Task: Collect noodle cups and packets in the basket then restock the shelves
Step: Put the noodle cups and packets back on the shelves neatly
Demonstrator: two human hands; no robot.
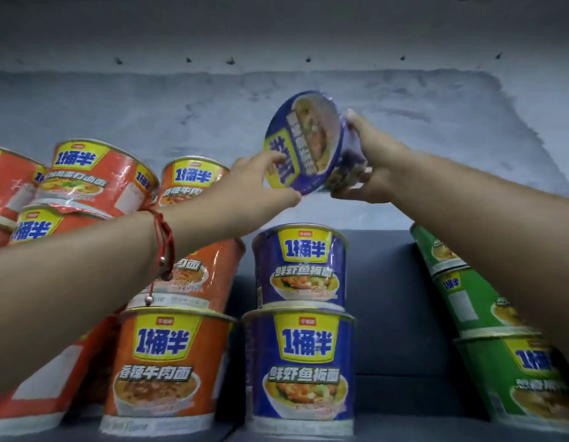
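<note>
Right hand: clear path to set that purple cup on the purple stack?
Probably yes. The right hand and left hand hold the tilted purple cup above the two-high purple stack; nothing lies between.

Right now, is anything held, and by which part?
Yes: a tilted blue round noodle cup. The left hand grips its lid rim; the right hand grips its side and base.

Rear wall [404, 100]: rough, pale grey-blue plaster with a mottled, uneven finish, filling the 12 o'clock half of the view. Row of small dark pegs or holes [232, 61]: runs level across the wall near 12 o'clock. Dark grey shelf back panel [385, 301]: smooth, from centre toward 5 o'clock, dimly and evenly lit.
</note>
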